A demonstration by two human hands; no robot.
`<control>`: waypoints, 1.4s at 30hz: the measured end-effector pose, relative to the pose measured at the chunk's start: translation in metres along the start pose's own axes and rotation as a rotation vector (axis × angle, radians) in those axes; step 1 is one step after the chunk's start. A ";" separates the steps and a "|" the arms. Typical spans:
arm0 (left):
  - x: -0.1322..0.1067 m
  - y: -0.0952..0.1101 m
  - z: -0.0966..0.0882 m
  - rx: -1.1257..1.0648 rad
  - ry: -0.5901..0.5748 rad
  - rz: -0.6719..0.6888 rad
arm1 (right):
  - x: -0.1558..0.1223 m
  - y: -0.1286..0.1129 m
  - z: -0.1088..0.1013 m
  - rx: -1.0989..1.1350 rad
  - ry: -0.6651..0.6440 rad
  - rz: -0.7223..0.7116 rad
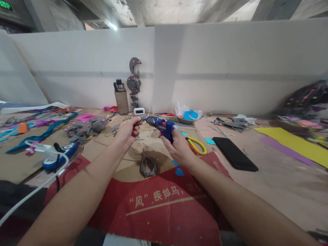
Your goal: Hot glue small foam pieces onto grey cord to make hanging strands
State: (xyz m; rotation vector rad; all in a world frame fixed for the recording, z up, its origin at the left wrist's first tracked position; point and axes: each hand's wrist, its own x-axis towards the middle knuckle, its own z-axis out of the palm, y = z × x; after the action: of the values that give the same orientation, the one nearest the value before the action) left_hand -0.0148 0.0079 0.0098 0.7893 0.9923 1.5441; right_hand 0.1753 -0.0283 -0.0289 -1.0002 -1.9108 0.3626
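My right hand [176,145] is wrapped round the handle of a blue hot glue gun [164,127], whose nozzle points left. Close to the nozzle tip, my left hand [130,130] pinches a small greyish piece [143,117], too small to make out clearly. Below both hands, a coil of grey cord [148,166] lies on the cardboard, with a strand running off it to the left. Yellow-handled scissors [198,146] rest just right of my right hand. Near my right wrist are small blue paper cutouts [179,172].
A black phone [235,153] lies to the right. A bottle [121,99], a small white digital clock [139,111] and a hanging grey ornament [134,80] stand at the back. On the left are a blue power strip [60,157] with a white cable and grey felt pieces [87,130].
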 end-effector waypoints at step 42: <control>0.002 0.003 -0.002 0.009 -0.026 0.000 | 0.001 0.001 -0.001 0.040 0.013 -0.003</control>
State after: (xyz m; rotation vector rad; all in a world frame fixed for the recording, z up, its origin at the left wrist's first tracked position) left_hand -0.0181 0.0095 0.0118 0.8137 0.9810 1.5264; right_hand 0.1766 -0.0274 -0.0282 -0.9714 -1.8855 0.3902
